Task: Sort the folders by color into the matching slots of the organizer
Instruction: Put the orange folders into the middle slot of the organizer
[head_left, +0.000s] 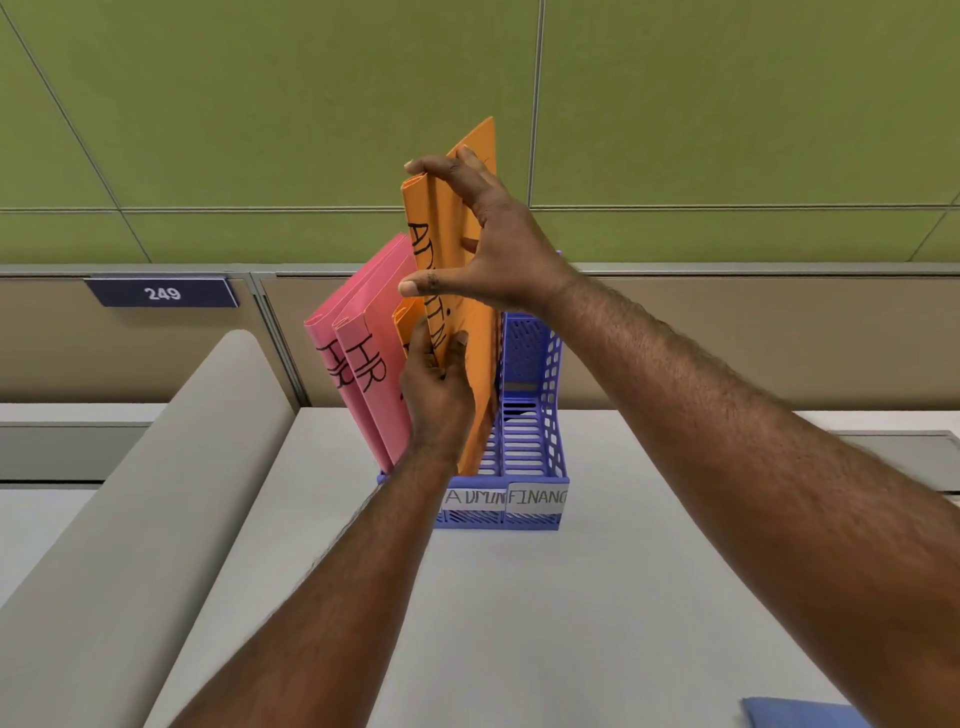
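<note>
Your right hand pinched the top of the orange folder | your left hand gripped its lower edge | folder stood upright, long axis vertical, partly down in the organizer slot marked ADMIN, directly beneath both hands | FINANCE slot beside it held nothing.

Bright, even light falls from above, with no glare; only soft shadows lie under the forearms on the bench. The wide lens bows straight lines toward the frame's left and right edges. Focus is sharp at centre, slightly softer in the lower corners
</note>
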